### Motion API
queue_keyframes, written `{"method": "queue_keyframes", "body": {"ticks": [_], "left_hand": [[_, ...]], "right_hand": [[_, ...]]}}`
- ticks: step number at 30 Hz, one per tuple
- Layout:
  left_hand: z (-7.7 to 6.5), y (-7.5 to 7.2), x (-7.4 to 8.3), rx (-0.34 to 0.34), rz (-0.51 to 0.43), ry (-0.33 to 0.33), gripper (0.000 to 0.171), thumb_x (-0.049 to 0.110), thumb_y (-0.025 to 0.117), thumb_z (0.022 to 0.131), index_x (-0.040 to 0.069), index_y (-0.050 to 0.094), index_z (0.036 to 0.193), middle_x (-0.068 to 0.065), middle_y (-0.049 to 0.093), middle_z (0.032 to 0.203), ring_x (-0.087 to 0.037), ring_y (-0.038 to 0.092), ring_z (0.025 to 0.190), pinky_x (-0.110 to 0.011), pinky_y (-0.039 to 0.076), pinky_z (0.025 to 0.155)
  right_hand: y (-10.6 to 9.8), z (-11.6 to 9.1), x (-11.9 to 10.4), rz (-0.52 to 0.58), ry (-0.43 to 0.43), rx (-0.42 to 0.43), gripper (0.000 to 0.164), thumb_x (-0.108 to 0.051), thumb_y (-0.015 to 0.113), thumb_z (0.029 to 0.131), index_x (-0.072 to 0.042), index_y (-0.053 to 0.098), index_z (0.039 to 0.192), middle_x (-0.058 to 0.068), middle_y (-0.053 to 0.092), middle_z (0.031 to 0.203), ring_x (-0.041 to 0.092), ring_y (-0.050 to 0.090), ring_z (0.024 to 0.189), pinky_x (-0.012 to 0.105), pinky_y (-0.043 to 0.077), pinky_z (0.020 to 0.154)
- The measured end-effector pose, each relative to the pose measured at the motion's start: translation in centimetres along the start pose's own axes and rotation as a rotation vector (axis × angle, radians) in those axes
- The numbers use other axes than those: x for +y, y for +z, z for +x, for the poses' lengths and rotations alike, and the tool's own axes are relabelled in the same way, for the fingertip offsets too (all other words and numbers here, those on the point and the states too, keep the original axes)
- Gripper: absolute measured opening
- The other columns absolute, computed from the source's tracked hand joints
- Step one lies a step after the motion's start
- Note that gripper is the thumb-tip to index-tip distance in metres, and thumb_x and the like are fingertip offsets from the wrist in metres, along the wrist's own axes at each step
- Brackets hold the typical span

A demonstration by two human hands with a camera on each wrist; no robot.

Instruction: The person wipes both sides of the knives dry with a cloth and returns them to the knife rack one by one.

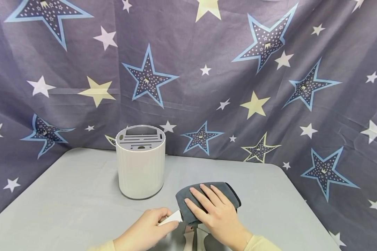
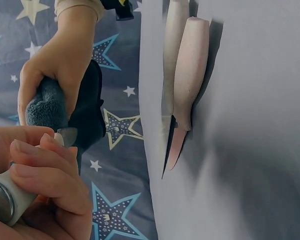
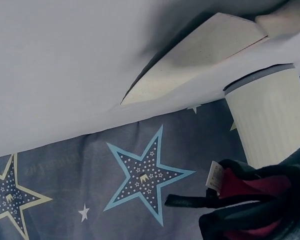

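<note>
Apparent wiping step
Left hand (image 1: 147, 226) grips white handle (image 1: 171, 218); right hand (image 1: 218, 218) clasps grey cloth (image 1: 186, 211) over near tabletop (image 1: 81, 198), right of white holder (image 1: 141, 174). Next move likely requires a steady handle.

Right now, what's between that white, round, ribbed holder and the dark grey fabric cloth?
In the head view, just bare, pale grey tabletop shows between holder and cloth.

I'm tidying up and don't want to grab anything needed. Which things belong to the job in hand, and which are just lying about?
In the job:
left hand, gripping a white handle
right hand, holding the dark cloth

Not in use now, though possibly related:
pinkish knife and paler knife, on the table
white slotted holder, standing behind
</note>
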State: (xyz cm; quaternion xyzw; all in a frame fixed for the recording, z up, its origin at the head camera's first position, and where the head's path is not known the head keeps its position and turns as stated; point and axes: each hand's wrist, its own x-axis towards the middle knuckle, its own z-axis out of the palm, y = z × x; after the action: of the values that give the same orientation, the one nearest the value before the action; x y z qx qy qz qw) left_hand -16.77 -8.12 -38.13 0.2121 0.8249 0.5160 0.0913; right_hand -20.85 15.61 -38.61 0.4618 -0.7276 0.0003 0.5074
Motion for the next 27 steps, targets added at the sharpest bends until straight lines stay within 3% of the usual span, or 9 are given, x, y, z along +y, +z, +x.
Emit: {"method": "queue_keyframes", "body": {"ticks": [12, 20, 27], "left_hand": [[0.1, 0.0, 0.2, -0.007, -0.018, -0.024, 0.022, 0.033, 0.062, 0.096, 0.011, 0.066, 0.095, 0.006, 0.053, 0.059, -0.003, 0.041, 0.045, -0.019, 0.031, 0.04], [0.0, 0.2, 0.2, 0.025, 0.012, 0.008, 0.02, 0.031, 0.062, 0.096, 0.011, 0.066, 0.093, 0.009, 0.05, 0.058, 0.0, 0.04, 0.046, -0.018, 0.031, 0.041], [-0.1, 0.2, 0.0, 0.033, 0.01, 0.008, 0.018, 0.03, 0.063, 0.095, 0.012, 0.066, 0.092, 0.009, 0.049, 0.057, 0.0, 0.037, 0.045, -0.018, 0.028, 0.04]], "right_hand": [[0.0, 0.1, 0.8, -0.035, -0.008, 0.057, 0.033, -0.023, 0.041, 0.107, -0.019, 0.073, 0.115, 0.007, 0.071, 0.121, 0.032, 0.068, 0.105, 0.048, 0.054, 0.087], [-0.1, -0.7, 1.3, -0.048, 0.026, -0.016, 0.037, -0.021, 0.036, 0.107, -0.021, 0.071, 0.118, 0.006, 0.069, 0.124, 0.032, 0.066, 0.11, 0.047, 0.052, 0.092], [-0.1, -1.1, 1.9, -0.078, 0.04, -0.036, 0.035, -0.02, 0.041, 0.101, -0.021, 0.071, 0.118, 0.007, 0.07, 0.123, 0.032, 0.066, 0.11, 0.046, 0.052, 0.094]]}}
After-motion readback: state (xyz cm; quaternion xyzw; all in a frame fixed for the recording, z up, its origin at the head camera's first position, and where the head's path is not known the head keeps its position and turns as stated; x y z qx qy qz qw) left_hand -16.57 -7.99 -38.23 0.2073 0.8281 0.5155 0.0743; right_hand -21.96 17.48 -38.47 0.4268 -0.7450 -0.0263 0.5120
